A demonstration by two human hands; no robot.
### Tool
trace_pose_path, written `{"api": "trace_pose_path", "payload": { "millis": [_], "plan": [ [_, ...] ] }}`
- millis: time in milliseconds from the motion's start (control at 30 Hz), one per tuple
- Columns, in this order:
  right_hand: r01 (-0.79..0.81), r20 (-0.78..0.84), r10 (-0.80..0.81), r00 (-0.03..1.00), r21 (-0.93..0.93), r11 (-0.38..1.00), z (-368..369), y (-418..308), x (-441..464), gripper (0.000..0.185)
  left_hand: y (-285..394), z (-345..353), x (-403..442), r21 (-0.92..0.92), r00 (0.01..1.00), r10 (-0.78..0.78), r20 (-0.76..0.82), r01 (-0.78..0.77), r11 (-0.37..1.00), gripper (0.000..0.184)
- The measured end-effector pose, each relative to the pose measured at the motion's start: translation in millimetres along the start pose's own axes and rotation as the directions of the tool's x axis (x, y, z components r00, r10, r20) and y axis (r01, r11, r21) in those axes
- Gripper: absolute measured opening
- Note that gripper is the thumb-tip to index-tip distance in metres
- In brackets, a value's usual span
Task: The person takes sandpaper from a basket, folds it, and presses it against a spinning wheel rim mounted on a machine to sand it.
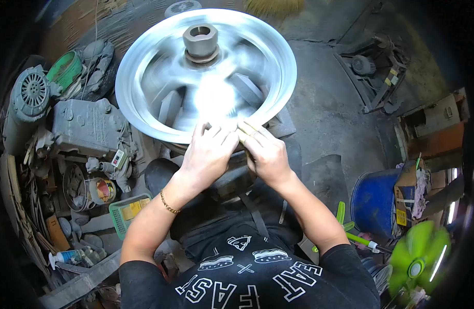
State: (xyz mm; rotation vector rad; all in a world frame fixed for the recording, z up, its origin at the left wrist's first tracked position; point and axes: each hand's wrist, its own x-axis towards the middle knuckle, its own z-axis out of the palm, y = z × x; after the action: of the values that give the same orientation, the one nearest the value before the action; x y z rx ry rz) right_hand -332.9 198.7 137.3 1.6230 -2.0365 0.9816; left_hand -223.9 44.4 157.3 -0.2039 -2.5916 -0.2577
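The wheel (208,77) lies just beyond the fingers (257,136).

Bright green fan (416,268) (blue drum (373,201) too)

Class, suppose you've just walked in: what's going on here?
A person presses both hands, left and right, close together at the near side of a metal wheel. Its blurred spokes suggest it is spinning. A large nut sits at its centre. Glare hides whether the fingers grip anything.

Hands (236,149) at wheel rim (139,121), green fan (420,257)
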Motion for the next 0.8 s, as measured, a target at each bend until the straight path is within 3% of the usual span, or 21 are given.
{"api": "trace_pose_path", "payload": {
  "millis": [100, 267, 800],
  "plan": [
    [-0.027, 0.006, 0.027, 1.000, -0.008, 1.000, 0.2, -0.4, -1.5, 0.034, 1.6, 4.0, 0.2, -0.012, 1.000, -0.001, -0.016, 0.000, 1.000, 0.019],
    [-0.049, -0.006, 0.049, 0.999, -0.012, 0.999, -1.1, -2.0, -5.7, 0.034, 4.1, 3.9, 0.2, 0.019, 0.996, -0.018, 0.084, 0.017, 1.000, 0.027],
    [-0.106, -0.080, 0.105, 0.991, 0.002, 0.994, -1.9, 2.3, -12.5, 0.040, 7.9, 12.5, 10.4, -0.047, 0.999, 0.000, 0.032, 0.001, 0.999, 0.021]
  ]
}}
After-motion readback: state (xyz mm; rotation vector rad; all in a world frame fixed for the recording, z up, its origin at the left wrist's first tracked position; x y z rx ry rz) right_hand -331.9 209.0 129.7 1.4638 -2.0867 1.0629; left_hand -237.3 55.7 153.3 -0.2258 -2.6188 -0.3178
